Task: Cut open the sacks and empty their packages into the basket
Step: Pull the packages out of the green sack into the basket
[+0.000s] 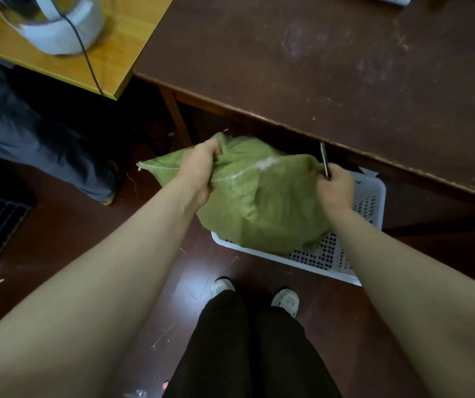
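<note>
Head view: green woven sack (262, 205) sits mid-frame in the white perforated basket (370, 196), which is on the floor at the near edge of the dark brown desk (316, 67). The sack's lower end is down in the basket and its upper part bulges above the rim. Its long axis runs roughly 10 o'clock to 4 o'clock, with a loose flap tip at 10. A white stitched seam crosses the top, rising toward 2 o'clock. No readable print or label on the sack or basket.

Left hand (198, 168): fingers curled, gripping a bunched fold of fabric at the sack's top, 11 o'clock side.

Right hand (335, 188): fist closed round a slim dark cutter (324, 160), tip pointing to 12 o'clock, at the sack's 2 o'clock corner. Can't tell if it also pinches fabric.

At 10 o'clock: yellow desk (127, 53) with a white device (58, 30) and black cable (86, 58), and another person's trouser leg (29, 133) below it. At 6 o'clock: the wearer's white shoes (223, 285).
</note>
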The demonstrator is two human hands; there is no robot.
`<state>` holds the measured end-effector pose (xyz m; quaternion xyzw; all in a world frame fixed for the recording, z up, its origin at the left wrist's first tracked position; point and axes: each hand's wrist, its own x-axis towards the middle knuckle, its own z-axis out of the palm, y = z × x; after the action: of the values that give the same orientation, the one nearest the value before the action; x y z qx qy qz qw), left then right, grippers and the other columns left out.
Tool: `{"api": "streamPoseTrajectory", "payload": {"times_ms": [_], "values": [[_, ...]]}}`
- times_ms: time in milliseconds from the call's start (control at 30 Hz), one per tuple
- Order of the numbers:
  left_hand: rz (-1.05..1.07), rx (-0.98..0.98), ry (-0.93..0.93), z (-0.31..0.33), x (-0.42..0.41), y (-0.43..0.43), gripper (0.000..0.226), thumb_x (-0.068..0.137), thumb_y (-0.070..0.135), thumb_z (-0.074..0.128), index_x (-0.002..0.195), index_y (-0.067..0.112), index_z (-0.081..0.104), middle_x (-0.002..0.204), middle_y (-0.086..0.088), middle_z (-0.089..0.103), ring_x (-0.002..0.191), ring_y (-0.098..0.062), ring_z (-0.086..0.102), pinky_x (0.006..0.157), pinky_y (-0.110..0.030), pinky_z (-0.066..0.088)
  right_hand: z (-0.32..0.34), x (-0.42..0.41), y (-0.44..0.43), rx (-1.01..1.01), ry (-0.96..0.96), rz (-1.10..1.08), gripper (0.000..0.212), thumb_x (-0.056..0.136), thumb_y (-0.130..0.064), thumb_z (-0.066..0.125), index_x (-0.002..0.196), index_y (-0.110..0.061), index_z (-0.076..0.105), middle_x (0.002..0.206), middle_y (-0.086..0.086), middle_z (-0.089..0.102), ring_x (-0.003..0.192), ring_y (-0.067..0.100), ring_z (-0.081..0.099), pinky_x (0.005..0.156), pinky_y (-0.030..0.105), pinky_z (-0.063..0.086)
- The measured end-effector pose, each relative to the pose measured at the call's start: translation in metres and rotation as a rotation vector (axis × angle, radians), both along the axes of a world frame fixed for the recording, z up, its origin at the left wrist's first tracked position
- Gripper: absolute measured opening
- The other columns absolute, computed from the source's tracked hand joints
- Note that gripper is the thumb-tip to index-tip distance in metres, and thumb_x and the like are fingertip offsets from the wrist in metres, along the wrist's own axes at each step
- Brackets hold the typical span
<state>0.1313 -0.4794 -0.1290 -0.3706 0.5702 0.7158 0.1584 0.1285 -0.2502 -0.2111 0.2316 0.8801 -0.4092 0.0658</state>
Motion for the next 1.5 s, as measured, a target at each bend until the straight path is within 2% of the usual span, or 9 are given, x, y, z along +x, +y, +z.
{"api": "streamPoseTrajectory", "payload": {"times_ms": [100, 200, 333, 400, 533, 733, 833, 1200, 1500], "values": [[-0.007, -0.134, 0.038, 0.011, -0.003, 0.007, 0.006, 0.074, 0.006, 0.051, 0.070, 0.010, 0.049, 0.062, -0.005, 0.047, 0.053, -0.021, 0.050, 0.054, -0.028, 0.044, 0.002, 0.008, 0.007, 0.033, -0.066, 0.015, 0.016, 0.094, -0.008, 0.048, 0.090, -0.011, 0.064, 0.069, 0.005, 0.056, 0.063, 0.021, 0.051, 0.064, 0.036, 0.044], [-0.010, -0.170, 0.105, 0.014, -0.005, 0.009, 0.024, 0.069, 0.003, 0.052, 0.053, 0.015, 0.039, 0.052, -0.001, 0.035, 0.050, -0.018, 0.038, 0.053, -0.030, 0.034, 0.009, 0.001, 0.005, 0.016, -0.011, -0.003, 0.022, 0.095, -0.007, 0.047, 0.104, -0.010, 0.067, 0.085, 0.009, 0.062, 0.078, 0.026, 0.057, 0.072, 0.041, 0.050], [0.075, -0.203, 0.052, 0.003, 0.000, 0.005, 0.003, 0.067, 0.011, 0.057, 0.068, 0.011, 0.054, 0.065, -0.006, 0.053, 0.065, -0.023, 0.055, 0.065, -0.041, 0.052, 0.008, -0.003, 0.012, 0.035, -0.130, 0.059, 0.019, 0.091, -0.007, 0.050, 0.097, -0.002, 0.068, 0.080, 0.016, 0.064, 0.070, 0.030, 0.059, 0.066, 0.039, 0.051], [0.098, -0.259, 0.067, 0.001, -0.001, 0.004, 0.015, 0.075, 0.010, 0.056, 0.062, 0.013, 0.050, 0.061, -0.004, 0.050, 0.059, -0.021, 0.053, 0.062, -0.036, 0.048, 0.012, -0.006, 0.010, 0.049, -0.141, 0.093, 0.019, 0.090, -0.003, 0.048, 0.094, -0.002, 0.067, 0.070, 0.012, 0.058, 0.057, 0.025, 0.049, 0.057, 0.033, 0.041], [0.056, -0.263, 0.163, 0.008, -0.008, 0.014, 0.032, 0.078, 0.008, 0.056, 0.051, 0.017, 0.041, 0.047, 0.003, 0.041, 0.046, -0.014, 0.041, 0.050, -0.023, 0.037, 0.012, -0.008, 0.012, -0.004, -0.115, 0.077, 0.020, 0.090, -0.002, 0.047, 0.091, -0.009, 0.065, 0.071, 0.005, 0.056, 0.071, 0.026, 0.055, 0.064, 0.035, 0.045], [0.033, -0.269, 0.179, 0.013, -0.014, 0.014, 0.029, 0.072, 0.009, 0.057, 0.048, 0.018, 0.043, 0.049, 0.001, 0.041, 0.047, -0.016, 0.041, 0.052, -0.026, 0.037, 0.015, -0.006, 0.014, -0.006, -0.068, 0.057, 0.029, 0.089, 0.000, 0.045, 0.070, -0.020, 0.053, 0.062, 0.002, 0.050, 0.056, 0.019, 0.046, 0.053, 0.031, 0.037], [0.147, -0.311, 0.130, 0.012, -0.016, 0.006, 0.024, 0.076, 0.009, 0.059, 0.055, 0.014, 0.049, 0.057, 0.000, 0.050, 0.054, -0.018, 0.052, 0.057, -0.027, 0.046, 0.016, -0.003, 0.012, 0.007, -0.100, 0.051, 0.021, 0.089, -0.003, 0.046, 0.082, -0.012, 0.064, 0.075, 0.012, 0.062, 0.067, 0.031, 0.055, 0.064, 0.043, 0.050], [-0.036, -0.285, 0.274, 0.026, -0.018, 0.004, 0.031, 0.075, 0.004, 0.054, 0.051, 0.018, 0.042, 0.049, 0.004, 0.038, 0.049, -0.012, 0.039, 0.048, -0.021, 0.035, 0.014, 0.001, 0.013, -0.089, -0.040, -0.022, 0.023, 0.082, -0.005, 0.050, 0.062, -0.016, 0.054, 0.059, 0.009, 0.051, 0.057, 0.027, 0.046, 0.057, 0.032, 0.032], [0.128, -0.130, -0.099, -0.015, 0.017, -0.038, 0.012, 0.088, 0.013, 0.047, 0.081, 0.008, 0.055, 0.082, -0.013, 0.062, 0.074, -0.029, 0.064, 0.070, -0.041, 0.057, -0.005, 0.037, -0.025, -0.218, -0.383, 0.207, 0.025, 0.077, 0.003, 0.050, 0.055, -0.010, 0.053, 0.052, 0.007, 0.044, 0.052, 0.022, 0.044, 0.054, 0.030, 0.033]]}}
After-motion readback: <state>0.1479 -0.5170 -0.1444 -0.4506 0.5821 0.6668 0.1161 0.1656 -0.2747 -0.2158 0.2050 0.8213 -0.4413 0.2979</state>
